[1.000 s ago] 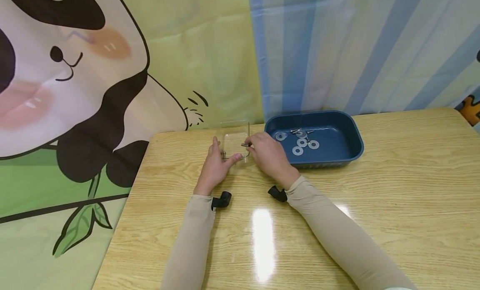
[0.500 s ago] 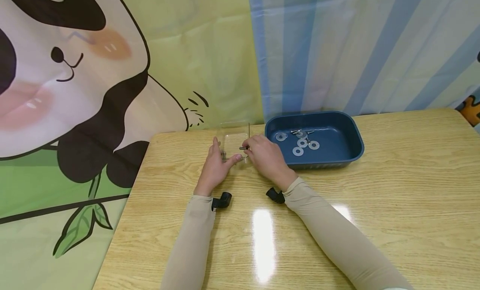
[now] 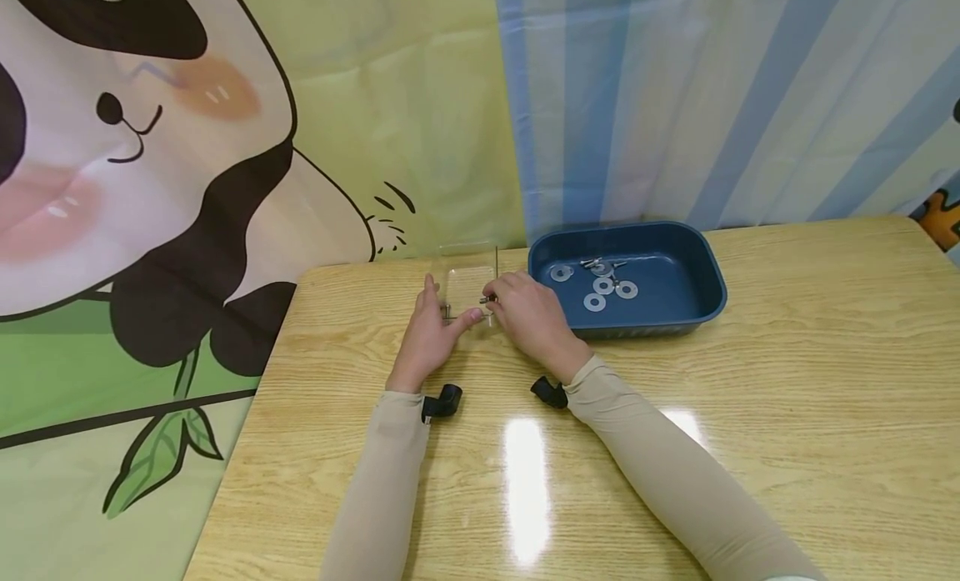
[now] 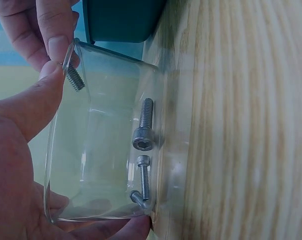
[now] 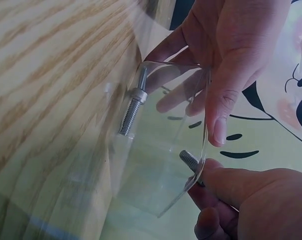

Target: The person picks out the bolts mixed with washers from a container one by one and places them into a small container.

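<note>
My left hand grips a clear plastic box, thumb over the near rim and fingers along its left side. My right hand pinches a metal socket-head screw at the box's open side; its threaded end points into the box and its head is mostly hidden by the fingers. Inside the box, in the left wrist view, lie a thick socket-head screw, a thinner one, and a small screw in the corner. The left thumb and right fingertips are close together at the rim.
A dark blue tray stands right of the box, holding several flat washers and a few small screws. The wooden table ends at a printed curtain behind. Black mounts sit at both wrists.
My right hand has moved slightly left and toward me, bringing the screw over the near right part of the box. The left hand keeps its hold on the box.
</note>
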A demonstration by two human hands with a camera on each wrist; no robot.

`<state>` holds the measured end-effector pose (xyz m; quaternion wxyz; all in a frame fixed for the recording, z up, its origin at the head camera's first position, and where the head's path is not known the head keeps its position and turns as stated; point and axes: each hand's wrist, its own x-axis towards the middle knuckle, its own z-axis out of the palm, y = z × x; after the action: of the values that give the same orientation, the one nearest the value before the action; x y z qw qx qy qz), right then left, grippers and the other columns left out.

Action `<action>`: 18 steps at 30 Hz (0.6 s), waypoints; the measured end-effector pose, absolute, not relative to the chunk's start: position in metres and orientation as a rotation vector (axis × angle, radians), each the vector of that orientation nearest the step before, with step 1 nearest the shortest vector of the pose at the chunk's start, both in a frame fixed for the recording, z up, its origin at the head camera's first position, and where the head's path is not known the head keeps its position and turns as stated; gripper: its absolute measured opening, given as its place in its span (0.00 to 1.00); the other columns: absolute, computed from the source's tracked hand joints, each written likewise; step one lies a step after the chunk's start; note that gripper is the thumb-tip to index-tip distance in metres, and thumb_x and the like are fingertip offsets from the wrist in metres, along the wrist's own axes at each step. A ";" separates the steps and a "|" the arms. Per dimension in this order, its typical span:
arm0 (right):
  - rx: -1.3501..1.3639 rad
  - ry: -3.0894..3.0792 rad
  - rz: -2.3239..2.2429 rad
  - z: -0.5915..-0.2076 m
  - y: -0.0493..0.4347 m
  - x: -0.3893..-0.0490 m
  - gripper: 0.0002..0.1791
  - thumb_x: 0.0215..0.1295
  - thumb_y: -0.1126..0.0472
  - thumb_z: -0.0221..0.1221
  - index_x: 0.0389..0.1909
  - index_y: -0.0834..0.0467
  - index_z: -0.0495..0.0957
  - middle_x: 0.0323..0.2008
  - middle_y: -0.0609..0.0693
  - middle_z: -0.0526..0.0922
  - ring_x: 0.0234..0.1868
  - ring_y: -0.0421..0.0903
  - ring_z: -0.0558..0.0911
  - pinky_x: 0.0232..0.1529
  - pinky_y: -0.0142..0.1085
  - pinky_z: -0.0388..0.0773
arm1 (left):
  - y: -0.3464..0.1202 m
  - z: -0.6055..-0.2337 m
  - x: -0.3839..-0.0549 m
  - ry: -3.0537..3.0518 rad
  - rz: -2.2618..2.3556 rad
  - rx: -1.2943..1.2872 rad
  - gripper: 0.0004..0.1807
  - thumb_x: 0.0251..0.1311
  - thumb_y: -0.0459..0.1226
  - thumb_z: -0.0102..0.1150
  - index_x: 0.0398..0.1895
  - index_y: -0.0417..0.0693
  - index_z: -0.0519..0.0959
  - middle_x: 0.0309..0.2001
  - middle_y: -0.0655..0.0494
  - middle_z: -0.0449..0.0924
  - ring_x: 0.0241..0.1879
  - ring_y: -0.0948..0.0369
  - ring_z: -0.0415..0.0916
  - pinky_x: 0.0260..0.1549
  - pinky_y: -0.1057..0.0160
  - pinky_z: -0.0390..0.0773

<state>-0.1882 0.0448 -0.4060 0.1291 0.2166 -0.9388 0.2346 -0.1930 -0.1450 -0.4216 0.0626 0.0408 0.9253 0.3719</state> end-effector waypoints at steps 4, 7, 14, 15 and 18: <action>0.631 -2.744 0.676 -0.405 0.045 -0.189 0.09 0.70 0.59 0.63 0.47 0.56 0.85 0.46 0.50 0.85 0.49 0.49 0.81 0.46 0.44 0.81 | -0.145 -0.421 -0.194 2.796 1.132 0.126 0.64 0.61 0.65 0.58 0.81 0.40 0.32 0.77 0.37 0.50 0.71 0.41 0.61 0.69 0.42 0.61; 0.629 -2.755 0.676 -0.405 0.045 -0.188 0.09 0.71 0.59 0.63 0.48 0.56 0.84 0.47 0.50 0.85 0.49 0.49 0.81 0.47 0.44 0.81 | -0.145 -0.421 -0.194 2.797 1.127 0.129 0.64 0.61 0.66 0.58 0.81 0.40 0.32 0.77 0.37 0.50 0.70 0.41 0.61 0.69 0.42 0.61; 0.635 -2.744 0.684 -0.403 0.046 -0.187 0.10 0.70 0.60 0.63 0.49 0.57 0.84 0.49 0.51 0.85 0.52 0.50 0.80 0.48 0.45 0.81 | -0.145 -0.421 -0.194 2.811 1.102 0.127 0.64 0.61 0.65 0.58 0.81 0.40 0.31 0.77 0.37 0.51 0.71 0.41 0.60 0.69 0.42 0.60; 0.635 -2.742 0.686 -0.403 0.046 -0.187 0.10 0.70 0.60 0.63 0.49 0.57 0.84 0.49 0.51 0.85 0.52 0.50 0.80 0.48 0.45 0.81 | -0.145 -0.421 -0.194 2.810 1.102 0.124 0.64 0.61 0.65 0.58 0.81 0.40 0.31 0.77 0.37 0.51 0.71 0.41 0.60 0.69 0.42 0.60; 0.634 -2.746 0.697 -0.401 0.047 -0.186 0.10 0.70 0.60 0.63 0.49 0.57 0.84 0.49 0.51 0.84 0.51 0.50 0.80 0.47 0.44 0.81 | -0.144 -0.421 -0.194 2.808 1.104 0.121 0.63 0.63 0.63 0.59 0.81 0.41 0.31 0.77 0.37 0.51 0.71 0.41 0.60 0.69 0.42 0.60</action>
<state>-0.1860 0.0469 -0.4013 0.1191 0.2169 -0.9392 0.2383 -0.1941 -0.1441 -0.4211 0.0611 0.0401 0.9282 0.3649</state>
